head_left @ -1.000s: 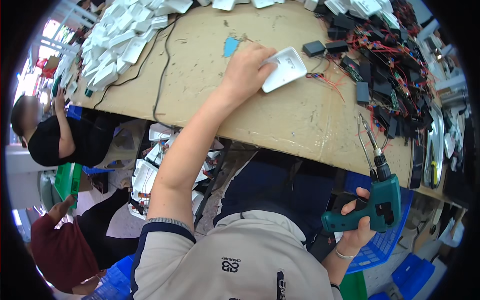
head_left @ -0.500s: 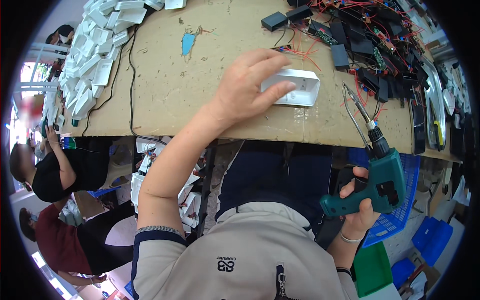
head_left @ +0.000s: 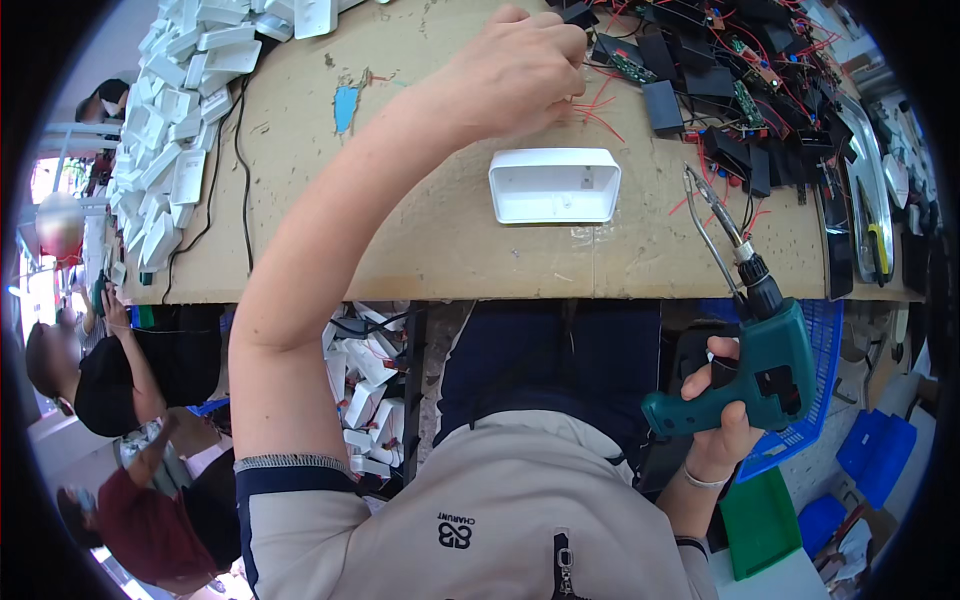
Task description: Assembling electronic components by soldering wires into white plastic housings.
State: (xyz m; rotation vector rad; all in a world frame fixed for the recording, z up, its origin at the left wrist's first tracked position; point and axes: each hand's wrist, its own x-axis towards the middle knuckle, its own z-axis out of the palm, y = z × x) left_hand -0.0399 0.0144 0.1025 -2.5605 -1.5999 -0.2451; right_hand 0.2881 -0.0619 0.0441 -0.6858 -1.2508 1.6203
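Left hand (head_left: 525,72), by red wires (head_left: 598,108), has left the white rectangular plastic tray (head_left: 545,184) unheld; its grip I cannot tell. Right hand (head_left: 724,438) holds a green pistol-shaped soldering gun (head_left: 745,381).

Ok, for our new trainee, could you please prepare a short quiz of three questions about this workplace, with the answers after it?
1. What does the person's right hand hold?

2. True or false: the single white box near the table's front edge lies on the table, out of the grip of the left hand.

3. Where on the table is the heap of black parts with red wires?
A) Left side
B) Front middle
C) Right side

Key:
1. A green pistol-shaped tool with a metal tip.
2. True.
3. C.
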